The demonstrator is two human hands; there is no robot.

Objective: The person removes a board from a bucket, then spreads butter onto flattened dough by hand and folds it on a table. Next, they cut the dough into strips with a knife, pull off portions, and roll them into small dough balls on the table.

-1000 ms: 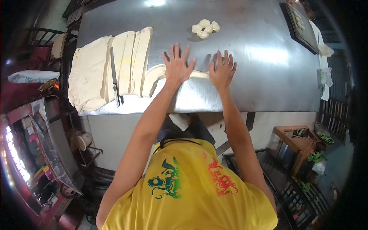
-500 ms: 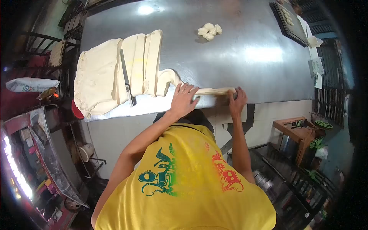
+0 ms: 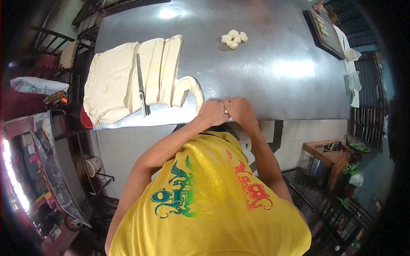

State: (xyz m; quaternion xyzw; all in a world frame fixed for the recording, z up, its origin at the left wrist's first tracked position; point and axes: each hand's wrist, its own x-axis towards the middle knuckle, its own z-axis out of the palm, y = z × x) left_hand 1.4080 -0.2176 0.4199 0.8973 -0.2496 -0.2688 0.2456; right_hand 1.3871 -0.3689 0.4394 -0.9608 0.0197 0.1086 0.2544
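My left hand is closed round the free end of a curved dough strip at the table's near edge. Against it, my right hand is closed too, and the dough between the two is mostly hidden by the fingers. To the left lies a large dough sheet, with several cut strips at its right side. A long knife rests on the sheet, its handle toward me. Farther back on the metal table sits a cluster of small dough pieces.
At the back right, a dark tray holds several small dough pieces, and another person's hand is near its far end. A red bowl shows under the table's left corner. A wooden stand is at the lower right.
My right hand has moved left to meet my left hand, and both have closed. The stretched dough between them no longer shows. Another person's hand has appeared by the tray.
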